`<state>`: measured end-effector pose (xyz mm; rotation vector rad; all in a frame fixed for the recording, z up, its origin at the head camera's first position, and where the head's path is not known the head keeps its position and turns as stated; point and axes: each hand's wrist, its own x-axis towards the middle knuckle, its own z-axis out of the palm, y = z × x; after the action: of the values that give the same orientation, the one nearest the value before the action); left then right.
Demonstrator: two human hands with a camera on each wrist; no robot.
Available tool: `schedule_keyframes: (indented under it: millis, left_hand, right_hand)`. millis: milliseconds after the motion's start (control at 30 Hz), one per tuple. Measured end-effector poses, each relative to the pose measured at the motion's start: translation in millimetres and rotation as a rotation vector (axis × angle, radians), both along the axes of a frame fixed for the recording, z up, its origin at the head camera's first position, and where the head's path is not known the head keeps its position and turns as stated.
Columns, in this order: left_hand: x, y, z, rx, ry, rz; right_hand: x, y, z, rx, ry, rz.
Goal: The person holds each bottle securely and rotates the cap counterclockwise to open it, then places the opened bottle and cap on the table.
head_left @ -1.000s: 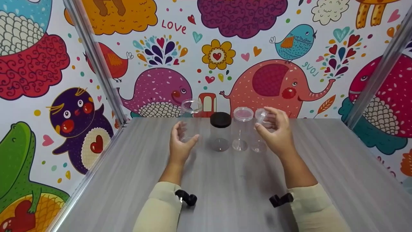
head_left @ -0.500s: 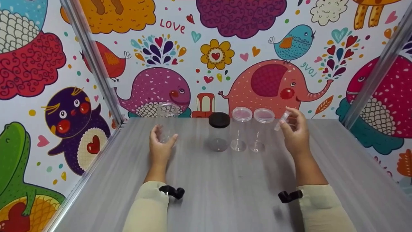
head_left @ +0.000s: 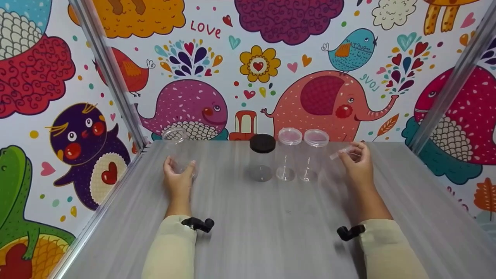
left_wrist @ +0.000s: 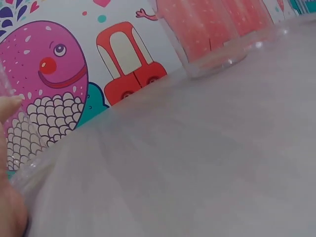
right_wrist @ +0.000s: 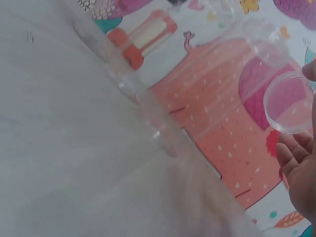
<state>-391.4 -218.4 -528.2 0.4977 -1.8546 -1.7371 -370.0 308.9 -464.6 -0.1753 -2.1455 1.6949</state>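
My left hand (head_left: 179,184) grips a clear jar (head_left: 175,149) with no lid on it, at the left of the table; its fingers wrap round the lower part. In the left wrist view only part of that hand and jar shows at the left edge. My right hand (head_left: 358,164) pinches a clear round lid (right_wrist: 289,102) by its rim, tilted, right of the standing jars. Between the hands stand a jar with a black lid (head_left: 262,143), a clear-lidded jar (head_left: 288,157) and another clear-lidded jar (head_left: 313,161), upright in a row.
The grey table (head_left: 248,232) ends at a back wall (head_left: 302,19) printed with cartoon animals. Metal posts, such as the left post (head_left: 108,73), mark the corners. Black wrist mounts, such as the left mount (head_left: 199,224), sit on both sleeves.
My left hand has moved left with the open jar, away from the row. My right hand has moved right from the rightmost jar with the clear lid, and the lid has tilted.
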Motion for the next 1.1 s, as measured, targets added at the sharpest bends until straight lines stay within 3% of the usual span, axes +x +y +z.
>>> schedule_keyframes:
  millis: [200, 467, 600, 767, 1100]
  left_hand:
    - [-4.5, -8.3, 1.2, 0.062, -0.011, 0.064]
    - [-6.9, -21.1, -1.0, 0.064, -0.06, 0.064]
    - [-7.8, -24.3, -0.5, 0.052, -0.114, 0.049]
    - [-8.8, -23.0, 3.0, 0.059, -0.131, 0.038]
    - [-8.0, -21.0, 4.2, -0.05, -0.138, 0.04]
  right_hand:
    - [-1.1, 6.2, -11.3, 0.026, -0.15, 0.018]
    - [-5.8, 12.4, -30.5, 0.105, -0.242, 0.125]
    - [-7.4, 13.9, -35.1, 0.178, -0.313, 0.179]
    - [-8.6, 15.9, -39.3, 0.267, -0.394, 0.252]
    - [-10.2, 18.9, -45.8, 0.408, -0.449, 0.234]
